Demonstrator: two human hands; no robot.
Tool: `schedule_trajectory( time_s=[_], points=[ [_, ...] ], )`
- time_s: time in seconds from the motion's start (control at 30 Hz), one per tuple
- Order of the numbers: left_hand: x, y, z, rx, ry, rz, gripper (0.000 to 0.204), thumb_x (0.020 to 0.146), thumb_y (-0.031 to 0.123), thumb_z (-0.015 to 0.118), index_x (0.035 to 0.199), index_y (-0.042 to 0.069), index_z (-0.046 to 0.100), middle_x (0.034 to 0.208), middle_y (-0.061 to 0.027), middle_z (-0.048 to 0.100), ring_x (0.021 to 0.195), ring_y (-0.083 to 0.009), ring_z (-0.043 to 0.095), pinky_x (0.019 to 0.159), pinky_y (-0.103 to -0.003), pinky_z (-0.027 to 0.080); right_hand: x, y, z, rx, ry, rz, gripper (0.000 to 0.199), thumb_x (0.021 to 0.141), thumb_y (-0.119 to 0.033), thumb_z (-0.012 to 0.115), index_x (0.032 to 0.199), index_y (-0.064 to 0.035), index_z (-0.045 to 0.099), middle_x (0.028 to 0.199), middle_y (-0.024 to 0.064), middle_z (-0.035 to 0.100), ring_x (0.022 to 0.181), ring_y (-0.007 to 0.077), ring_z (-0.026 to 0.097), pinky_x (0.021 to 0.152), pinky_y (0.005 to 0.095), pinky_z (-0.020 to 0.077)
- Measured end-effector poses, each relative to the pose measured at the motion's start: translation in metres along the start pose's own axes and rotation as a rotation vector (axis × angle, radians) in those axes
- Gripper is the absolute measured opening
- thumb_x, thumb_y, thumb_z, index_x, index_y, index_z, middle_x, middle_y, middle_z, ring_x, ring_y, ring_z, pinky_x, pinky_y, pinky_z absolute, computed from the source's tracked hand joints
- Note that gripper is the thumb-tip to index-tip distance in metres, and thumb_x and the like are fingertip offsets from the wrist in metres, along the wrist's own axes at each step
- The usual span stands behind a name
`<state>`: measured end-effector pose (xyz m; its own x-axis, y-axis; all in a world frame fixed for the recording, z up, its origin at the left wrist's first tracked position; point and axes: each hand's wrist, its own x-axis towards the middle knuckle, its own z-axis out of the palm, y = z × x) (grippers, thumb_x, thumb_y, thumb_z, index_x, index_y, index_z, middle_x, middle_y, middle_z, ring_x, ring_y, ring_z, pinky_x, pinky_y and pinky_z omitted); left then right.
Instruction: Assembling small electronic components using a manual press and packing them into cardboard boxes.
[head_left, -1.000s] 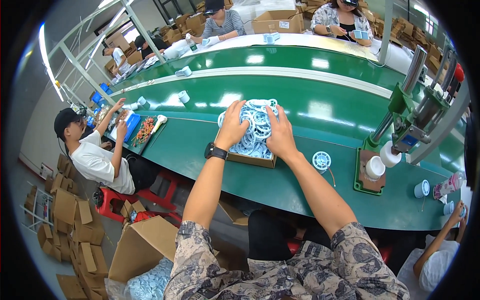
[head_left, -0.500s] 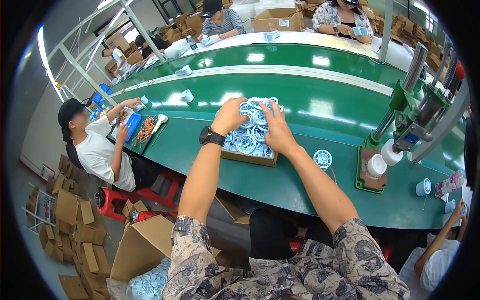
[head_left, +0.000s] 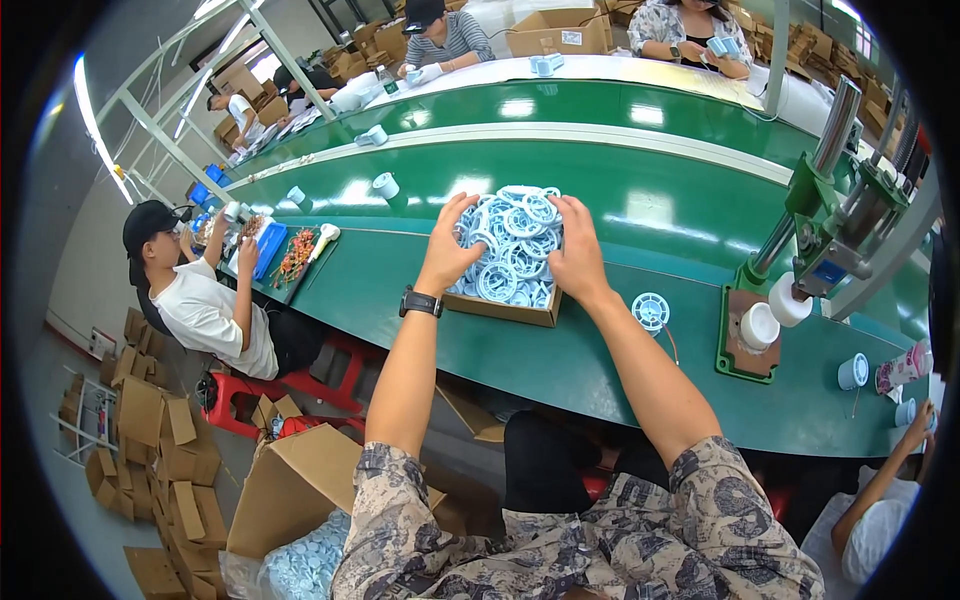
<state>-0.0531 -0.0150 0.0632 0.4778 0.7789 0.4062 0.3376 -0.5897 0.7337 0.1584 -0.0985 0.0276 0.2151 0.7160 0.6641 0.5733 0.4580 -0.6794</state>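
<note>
A shallow cardboard box [head_left: 498,311] on the green bench is heaped with light-blue plastic rings [head_left: 512,250], piled above its rim. At the heap's left side, my left hand [head_left: 447,250] has its fingers apart and curved, with the thumb over the nearest rings. My right hand [head_left: 580,250] cups the right side, fingers spread and thumb toward the pile. Neither hand visibly lifts a ring. To the right of the box lies a round light-blue spoked part [head_left: 650,312] with a thin wire trailing from it.
A green hand press [head_left: 748,330] with white round blocks stands at right, near a light-blue cup-shaped part [head_left: 853,372]. At left, a co-worker [head_left: 200,300] sits beside a blue tray [head_left: 268,248]. Light-blue parts [head_left: 385,185] sit on the green conveyor. An open carton [head_left: 290,490] is below.
My right hand has drawn back from the top of the rings to the heap's right side. My left hand has shifted slightly down. Parts on the conveyor have moved right.
</note>
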Motion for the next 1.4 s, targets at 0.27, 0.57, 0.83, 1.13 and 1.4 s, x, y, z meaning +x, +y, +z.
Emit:
schedule_trajectory(
  time_s=[0.27, 0.57, 0.83, 1.13, 1.4],
  points=[
    [0.019, 0.003, -0.007, -0.587, 0.164, -0.326, 0.062, 0.089, 0.011, 0.054, 0.148, 0.015, 0.035, 0.155, -0.0148, 0.026, 0.145, -0.0325, 0.02, 0.108, -0.062, 0.026, 0.007, -0.05, 0.014, -0.169, -0.01, -0.27, 0.061, 0.062, 0.007, 0.053, 0.121, -0.007, 0.058, 0.126, 0.0179, 0.05, 0.122, 0.0372, 0.046, 0.105, 0.0464, 0.0349],
    [0.03, 0.061, -0.035, -0.329, -0.02, -0.537, 0.054, 0.097, 0.02, 0.051, 0.148, 0.011, 0.035, 0.152, -0.022, 0.029, 0.141, -0.0354, 0.028, 0.106, -0.059, 0.032, 0.088, -0.002, -0.001, -0.035, 0.108, -0.035, 0.05, 0.074, -0.001, 0.053, 0.123, -0.0054, 0.058, 0.122, 0.0212, 0.056, 0.118, 0.039, 0.05, 0.103, 0.0438, 0.0393],
    [-0.019, -0.037, -0.001, 0.195, 0.331, -0.147, 0.049, 0.1, 0.028, 0.047, 0.139, -0.001, 0.044, 0.138, -0.0233, 0.049, 0.127, -0.0323, 0.049, 0.104, -0.039, 0.039, 0.12, 0.032, 0.032, -0.277, -0.682, 0.164, 0.056, 0.093, -0.047, 0.052, 0.133, -0.008, 0.054, 0.132, 0.0201, 0.055, 0.123, 0.0354, 0.051, 0.103, 0.0402, 0.0412],
    [-0.013, -0.025, 0.025, 0.388, 0.4, -0.155, 0.049, 0.1, 0.037, 0.045, 0.132, 0.001, 0.051, 0.127, -0.0226, 0.053, 0.118, -0.0389, 0.051, 0.098, -0.044, 0.042, 0.104, 0.026, 0.051, -0.174, -0.707, 0.13, 0.057, 0.09, -0.05, 0.055, 0.129, -0.009, 0.059, 0.12, 0.02, 0.064, 0.11, 0.0366, 0.061, 0.096, 0.0412, 0.0467],
    [-0.004, -0.02, 0.03, 0.464, 0.383, -0.167, 0.048, 0.099, 0.036, 0.046, 0.127, -0.001, 0.054, 0.123, -0.0235, 0.055, 0.115, -0.0386, 0.053, 0.098, -0.043, 0.042, 0.107, 0.035, 0.046, -0.11, -0.725, 0.179, 0.058, 0.089, -0.054, 0.054, 0.126, -0.0102, 0.061, 0.12, 0.02, 0.064, 0.112, 0.0369, 0.06, 0.096, 0.0419, 0.0467]
  ],
)
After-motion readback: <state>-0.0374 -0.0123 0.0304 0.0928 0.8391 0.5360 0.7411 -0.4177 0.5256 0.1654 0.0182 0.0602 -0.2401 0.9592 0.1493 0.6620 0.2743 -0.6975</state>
